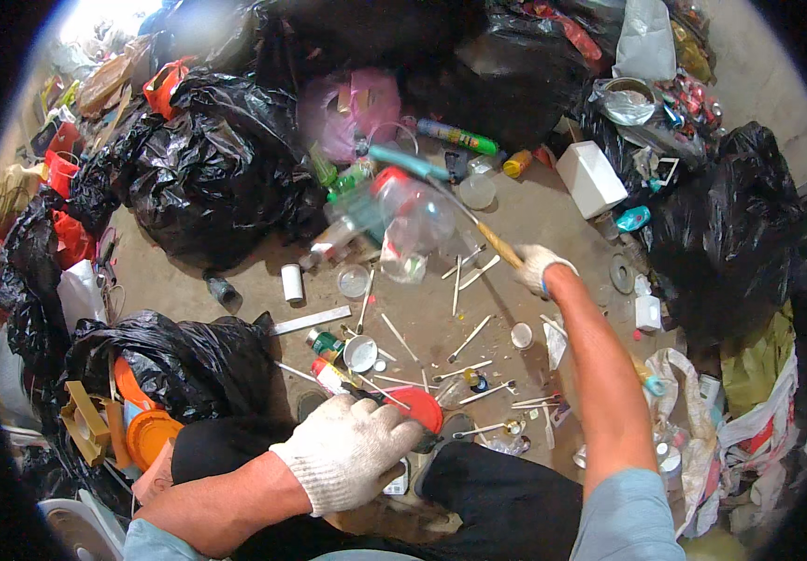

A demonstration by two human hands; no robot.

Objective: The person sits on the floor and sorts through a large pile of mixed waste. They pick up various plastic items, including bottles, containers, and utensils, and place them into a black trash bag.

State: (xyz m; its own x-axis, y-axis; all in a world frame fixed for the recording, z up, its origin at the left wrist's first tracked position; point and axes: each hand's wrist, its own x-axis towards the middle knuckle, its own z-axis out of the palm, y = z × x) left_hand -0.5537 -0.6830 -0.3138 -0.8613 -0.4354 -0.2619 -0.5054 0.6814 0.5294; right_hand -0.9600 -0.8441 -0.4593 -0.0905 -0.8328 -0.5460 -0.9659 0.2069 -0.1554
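My right hand (pixel 540 271), in a white knit glove, is closed on the yellowish handle of a long tool (pixel 498 244). The tool's thin metal rod runs up and left to a blurred teal part (pixel 409 161) above clear plastic containers (pixel 417 210). My left hand (pixel 354 449), gloved too, lies over something dark, mostly hidden beneath the fingers, beside a red round lid (pixel 419 408). Toothbrushes (pixel 470 339), a white cup (pixel 360 353), a green can (pixel 325 343) and a white cylinder (pixel 292 282) lie scattered on the floor before me.
Black plastic bags (pixel 214 168) stand at the left, with another (pixel 719 231) at the right. A white box (pixel 591 180) and a spray can (pixel 458 137) lie farther off. Orange plastic lids (pixel 153 438) are beside my leg at lower left. A pink bag (pixel 354 116) sits at the back.
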